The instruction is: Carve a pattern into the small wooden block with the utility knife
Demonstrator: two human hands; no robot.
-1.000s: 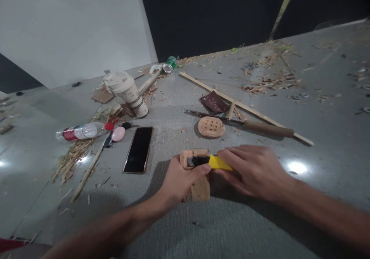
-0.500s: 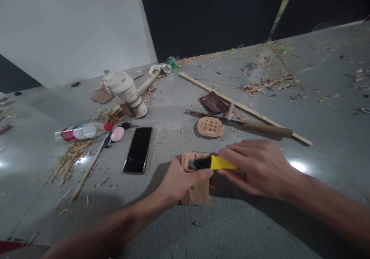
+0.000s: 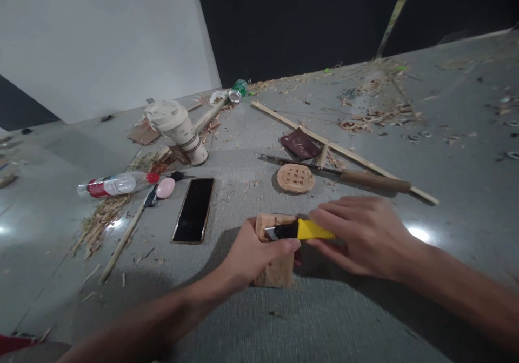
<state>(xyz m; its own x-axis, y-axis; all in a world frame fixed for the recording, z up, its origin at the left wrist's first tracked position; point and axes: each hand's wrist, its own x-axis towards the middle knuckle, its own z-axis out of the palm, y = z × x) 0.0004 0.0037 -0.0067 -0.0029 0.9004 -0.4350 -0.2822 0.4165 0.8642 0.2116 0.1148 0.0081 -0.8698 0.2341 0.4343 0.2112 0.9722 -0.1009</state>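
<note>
A small wooden block (image 3: pixel 275 274) rests on the grey surface at the lower middle, with a hollow near its upper end. My left hand (image 3: pixel 253 252) is closed round its sides, the thumb lying across it against the knife. My right hand (image 3: pixel 360 236) grips a yellow and black utility knife (image 3: pixel 314 229) from the right. Its short metal blade points left, over the hollow of the block. Just beyond the hands lies an oval wooden piece (image 3: pixel 295 178) with several square holes.
Left of the block lie a phone (image 3: pixel 193 210), a pink oval object (image 3: pixel 165 188) and a plastic bottle (image 3: pixel 117 184). A paper cup (image 3: pixel 178 130) stands behind. A wood-handled tool (image 3: pixel 375 181), dark sandpaper-like sheet (image 3: pixel 300 143) and long stick (image 3: pixel 279 117) lie beyond my right hand.
The knife has shifted slightly to the right with my right hand, and its blade shows more clearly. My left hand keeps its hold on the block.
</note>
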